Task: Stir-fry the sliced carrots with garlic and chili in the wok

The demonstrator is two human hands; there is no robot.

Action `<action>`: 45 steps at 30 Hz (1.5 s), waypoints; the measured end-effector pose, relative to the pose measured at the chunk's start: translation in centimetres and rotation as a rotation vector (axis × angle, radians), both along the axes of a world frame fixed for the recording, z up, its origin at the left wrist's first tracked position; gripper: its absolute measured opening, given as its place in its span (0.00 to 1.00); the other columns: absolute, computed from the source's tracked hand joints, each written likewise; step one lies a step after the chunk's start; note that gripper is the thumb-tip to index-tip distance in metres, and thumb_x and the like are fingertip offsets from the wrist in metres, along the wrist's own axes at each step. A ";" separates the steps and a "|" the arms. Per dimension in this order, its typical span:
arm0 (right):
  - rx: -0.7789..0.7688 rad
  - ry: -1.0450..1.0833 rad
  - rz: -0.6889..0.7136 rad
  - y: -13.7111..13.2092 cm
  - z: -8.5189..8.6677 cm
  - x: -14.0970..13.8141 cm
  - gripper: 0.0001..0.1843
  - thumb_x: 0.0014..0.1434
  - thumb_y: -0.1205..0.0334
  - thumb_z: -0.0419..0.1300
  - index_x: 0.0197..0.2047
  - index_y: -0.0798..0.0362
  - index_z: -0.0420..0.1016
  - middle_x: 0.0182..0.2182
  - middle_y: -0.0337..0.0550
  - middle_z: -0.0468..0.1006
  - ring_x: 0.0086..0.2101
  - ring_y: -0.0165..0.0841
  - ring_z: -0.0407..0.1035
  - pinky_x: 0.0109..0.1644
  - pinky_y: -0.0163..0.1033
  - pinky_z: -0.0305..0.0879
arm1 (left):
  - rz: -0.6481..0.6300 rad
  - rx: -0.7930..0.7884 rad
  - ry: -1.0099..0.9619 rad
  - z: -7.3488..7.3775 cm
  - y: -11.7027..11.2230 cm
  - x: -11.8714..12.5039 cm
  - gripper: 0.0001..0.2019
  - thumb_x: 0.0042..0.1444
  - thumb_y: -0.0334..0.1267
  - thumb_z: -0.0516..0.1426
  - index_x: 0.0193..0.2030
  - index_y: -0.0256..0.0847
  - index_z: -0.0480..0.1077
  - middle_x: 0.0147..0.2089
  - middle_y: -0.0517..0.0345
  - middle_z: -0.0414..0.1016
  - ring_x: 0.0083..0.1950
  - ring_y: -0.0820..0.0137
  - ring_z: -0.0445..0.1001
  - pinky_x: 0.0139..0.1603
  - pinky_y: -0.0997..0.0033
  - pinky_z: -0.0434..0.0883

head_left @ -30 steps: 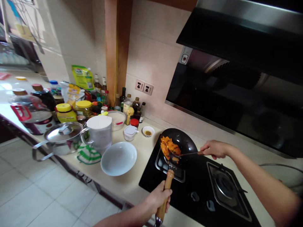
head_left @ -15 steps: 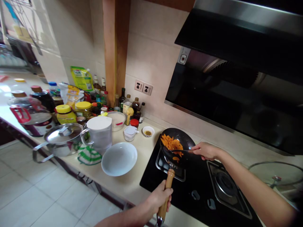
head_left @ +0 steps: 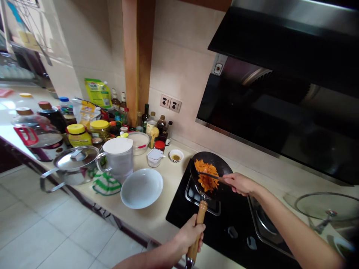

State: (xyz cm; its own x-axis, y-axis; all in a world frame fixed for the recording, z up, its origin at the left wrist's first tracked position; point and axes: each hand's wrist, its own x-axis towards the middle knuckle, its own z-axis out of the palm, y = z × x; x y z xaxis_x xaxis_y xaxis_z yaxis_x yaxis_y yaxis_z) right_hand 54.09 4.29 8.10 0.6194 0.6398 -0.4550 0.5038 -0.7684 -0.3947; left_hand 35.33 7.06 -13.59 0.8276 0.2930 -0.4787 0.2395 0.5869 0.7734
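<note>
Closest to you, your left hand (head_left: 192,233) has its fingers wrapped around the wooden handle (head_left: 201,212), so that's your anchor. If that grip slackens or your wrist rolls, I reckon the wok (head_left: 223,164) could twist on its burner and dump stuff over the rim. Further up, your right hand (head_left: 241,184) is closed around the grip of the spatula (head_left: 209,175), and your knuckles sit right by the rim. Lean in a bit more and you might brush hot metal, though I can't tell if there's a flame under there. Then there's the heap of orange slices (head_left: 206,183): a hard shove leftward could flick some onto the stove (head_left: 215,239) or the counter (head_left: 157,220), since the pile sits toward that side.

As for where the food is: it's in the wok, straight up past your left hand, with the length of the handle in between. From your right hand it's off to the left, just beyond the knuckles, and the spatula lies across it. Neither hand touches the slices. Can't make out whether the blade is under them or only on top.
</note>
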 end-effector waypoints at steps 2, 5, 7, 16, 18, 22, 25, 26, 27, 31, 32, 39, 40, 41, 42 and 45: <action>0.053 0.052 -0.130 -0.6 -0.8 0.9 0.23 0.63 0.57 0.47 0.60 0.52 0.62 0.14 0.30 0.60 0.11 0.20 0.46 0.13 0.26 0.38 | -0.007 -0.006 0.006 0.0 0.0 0.0 0.10 0.54 0.40 0.53 0.37 0.45 0.53 0.22 0.70 0.61 0.16 0.79 0.59 0.18 0.78 0.59; 0.051 0.102 -0.135 -3.2 0.6 2.8 0.24 0.63 0.54 0.46 0.59 0.50 0.63 0.16 0.31 0.60 0.12 0.19 0.43 0.15 0.27 0.36 | -0.016 -0.008 0.013 -0.1 0.0 0.0 0.11 0.54 0.41 0.53 0.38 0.44 0.53 0.22 0.70 0.61 0.16 0.80 0.59 0.18 0.78 0.59; -0.043 0.062 -0.041 -4.7 3.0 3.5 0.22 0.61 0.52 0.48 0.55 0.49 0.68 0.16 0.31 0.59 0.13 0.20 0.44 0.15 0.28 0.36 | -0.016 0.000 0.009 -0.2 0.0 0.0 0.11 0.54 0.42 0.53 0.38 0.44 0.53 0.22 0.70 0.61 0.16 0.80 0.59 0.19 0.78 0.60; -0.580 -0.404 0.266 -0.9 6.6 1.2 0.14 0.47 0.71 0.57 0.35 0.53 0.80 0.12 0.36 0.64 0.14 0.29 0.60 0.22 0.34 0.57 | -0.014 0.006 -0.001 0.0 0.0 0.0 0.13 0.53 0.43 0.54 0.39 0.44 0.53 0.22 0.70 0.61 0.16 0.79 0.59 0.18 0.79 0.59; -0.576 -0.489 0.271 -0.2 4.7 1.2 0.15 0.48 0.72 0.56 0.37 0.56 0.79 0.19 0.44 0.73 0.21 0.36 0.69 0.26 0.37 0.61 | -0.015 0.011 -0.002 0.1 0.0 0.0 0.14 0.52 0.45 0.55 0.38 0.44 0.53 0.22 0.70 0.61 0.16 0.79 0.59 0.18 0.79 0.59; -0.415 -0.699 0.341 -1.9 1.4 1.1 0.19 0.54 0.71 0.49 0.42 0.52 0.77 0.39 0.55 0.77 0.41 0.44 0.72 0.37 0.42 0.62 | -0.010 0.010 0.001 -0.1 0.0 0.0 0.16 0.51 0.47 0.55 0.38 0.45 0.52 0.22 0.70 0.61 0.16 0.80 0.59 0.18 0.79 0.59; -0.346 -0.843 0.406 -4.6 1.2 1.5 0.25 0.56 0.73 0.44 0.48 0.46 0.75 0.36 0.53 0.76 0.37 0.44 0.73 0.35 0.42 0.60 | -0.014 0.013 -0.013 -0.4 0.0 0.0 0.16 0.51 0.48 0.56 0.37 0.45 0.52 0.22 0.69 0.62 0.17 0.79 0.59 0.18 0.78 0.59; -0.330 -0.880 0.425 -5.4 1.6 2.0 0.26 0.56 0.73 0.44 0.49 0.44 0.74 0.35 0.52 0.76 0.35 0.44 0.73 0.33 0.41 0.59 | -0.011 0.015 -0.014 -0.4 0.0 0.0 0.17 0.50 0.48 0.56 0.37 0.45 0.52 0.22 0.69 0.62 0.17 0.79 0.60 0.18 0.78 0.59; -0.320 -0.905 0.436 -6.1 2.1 2.6 0.27 0.56 0.73 0.44 0.50 0.42 0.74 0.35 0.51 0.76 0.34 0.43 0.74 0.33 0.41 0.58 | -0.006 0.016 -0.014 -0.4 0.0 0.0 0.17 0.50 0.49 0.56 0.37 0.45 0.52 0.22 0.69 0.61 0.17 0.79 0.60 0.18 0.79 0.59; -0.377 -0.903 0.383 -6.2 3.4 5.3 0.27 0.54 0.76 0.45 0.46 0.42 0.77 0.38 0.51 0.78 0.36 0.43 0.73 0.34 0.40 0.57 | 0.001 0.009 -0.005 -0.2 -0.1 0.0 0.19 0.49 0.50 0.57 0.37 0.45 0.52 0.22 0.70 0.61 0.16 0.79 0.59 0.17 0.79 0.58; -0.393 -0.894 0.372 -5.6 3.2 5.7 0.26 0.54 0.76 0.45 0.44 0.43 0.78 0.37 0.52 0.78 0.37 0.43 0.73 0.35 0.40 0.58 | -0.002 0.008 -0.008 -0.1 -0.1 0.0 0.18 0.49 0.50 0.57 0.37 0.45 0.52 0.22 0.70 0.61 0.16 0.79 0.59 0.17 0.79 0.58; -0.282 -0.894 0.427 -2.1 -0.6 3.4 0.25 0.59 0.70 0.45 0.53 0.39 0.71 0.37 0.49 0.76 0.36 0.38 0.73 0.34 0.38 0.56 | -0.002 0.014 -0.016 -0.1 0.0 -0.1 0.15 0.52 0.46 0.55 0.38 0.45 0.53 0.22 0.70 0.61 0.16 0.79 0.59 0.17 0.79 0.59; -0.253 -0.897 0.447 -2.1 -0.2 3.0 0.25 0.59 0.70 0.46 0.52 0.39 0.71 0.37 0.48 0.76 0.36 0.38 0.72 0.34 0.38 0.56 | -0.002 0.017 -0.018 -0.1 0.0 0.0 0.14 0.52 0.46 0.55 0.38 0.44 0.53 0.22 0.69 0.62 0.16 0.79 0.59 0.17 0.79 0.59; -0.228 -0.880 0.468 -2.3 0.6 2.7 0.23 0.58 0.70 0.47 0.50 0.39 0.73 0.36 0.47 0.76 0.36 0.37 0.72 0.33 0.37 0.55 | -0.003 0.017 -0.017 -0.1 0.0 0.0 0.13 0.53 0.45 0.55 0.38 0.44 0.53 0.22 0.69 0.61 0.16 0.80 0.59 0.17 0.79 0.59; -0.216 -0.844 0.489 -2.5 1.7 2.5 0.21 0.57 0.70 0.49 0.46 0.40 0.76 0.35 0.45 0.76 0.35 0.37 0.71 0.32 0.37 0.55 | -0.005 0.014 -0.011 -0.1 0.0 0.0 0.13 0.53 0.45 0.54 0.38 0.44 0.53 0.22 0.70 0.61 0.16 0.80 0.59 0.17 0.79 0.59; -0.315 -0.678 0.498 -2.5 5.9 2.6 0.14 0.49 0.69 0.57 0.33 0.43 0.80 0.30 0.41 0.76 0.32 0.35 0.70 0.29 0.35 0.54 | 0.003 -0.003 0.006 0.0 0.0 0.0 0.14 0.53 0.45 0.55 0.39 0.45 0.53 0.22 0.70 0.61 0.16 0.79 0.59 0.18 0.79 0.59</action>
